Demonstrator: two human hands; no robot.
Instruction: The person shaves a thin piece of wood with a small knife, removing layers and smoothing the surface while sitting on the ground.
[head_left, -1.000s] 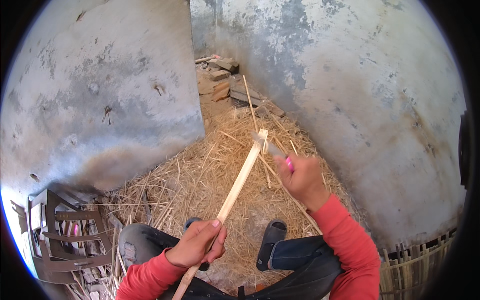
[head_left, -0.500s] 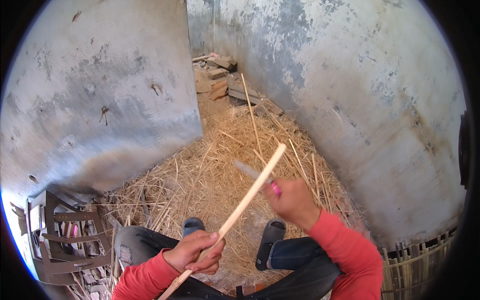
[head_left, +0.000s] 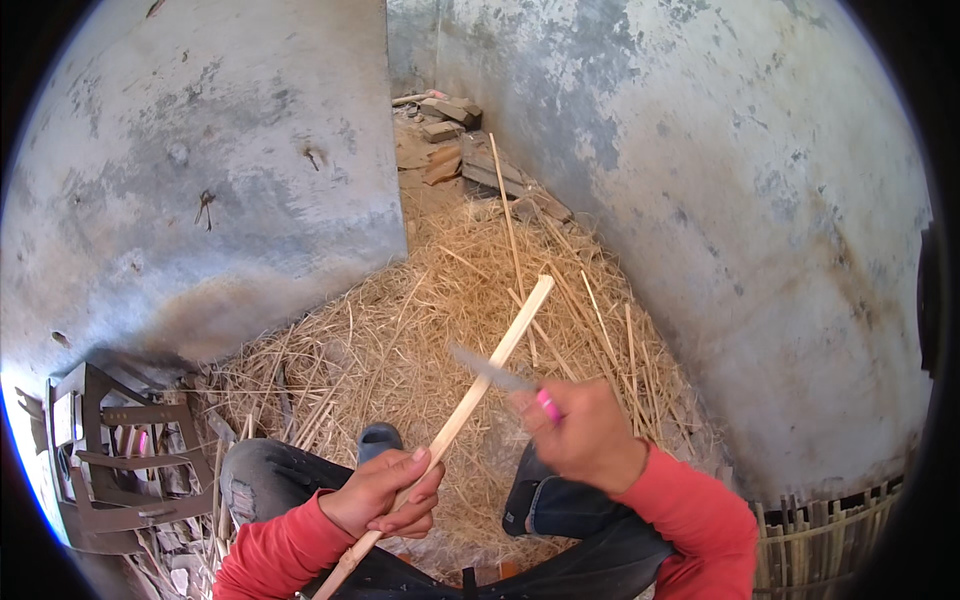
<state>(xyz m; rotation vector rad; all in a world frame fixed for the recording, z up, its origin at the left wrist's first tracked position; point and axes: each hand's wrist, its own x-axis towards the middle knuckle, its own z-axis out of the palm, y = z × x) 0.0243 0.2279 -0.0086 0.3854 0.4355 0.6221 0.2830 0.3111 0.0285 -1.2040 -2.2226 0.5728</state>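
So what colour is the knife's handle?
Bright pink, peeking from the right hand in the head view: knife.

Left hand (head_left: pixel 385 492) curled in a loose grip low, right hand (head_left: pixel 580 435) fisted, raised higher.

The pale yellow stick (head_left: pixel 478 390) crossed golden straw (head_left: pixel 420 330), the knife (head_left: pixel 505 378) showed a pink handle (its blade grey), both sleeves (head_left: pixel 700 510) were red, and the walls (head_left: pixel 200 190) were mottled grey with white patches.
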